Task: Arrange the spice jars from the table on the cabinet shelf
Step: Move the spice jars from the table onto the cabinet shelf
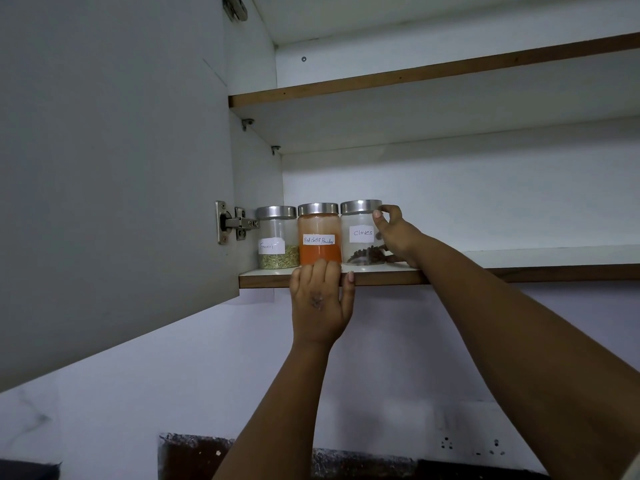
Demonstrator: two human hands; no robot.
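Three spice jars, two shelves, two hands.

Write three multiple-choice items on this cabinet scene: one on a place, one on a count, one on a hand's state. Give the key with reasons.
1. Where does the red chilli powder jar stand?
A. Between the fennel jar and the cloves jar
B. On the upper shelf
C. Right of the cloves jar

2. How many jars are on the lower shelf?
A. Two
B. Three
C. Five

3. What is the right hand doing?
A. Hanging idle
B. Gripping the cloves jar
C. Pressing the cabinet door

Key: 1 A, its neighbours' labels read Fennel and Cloves; 2 B, three steel lids in a row; 3 B, its fingers curl round that jar while the left hand rests on the shelf edge.
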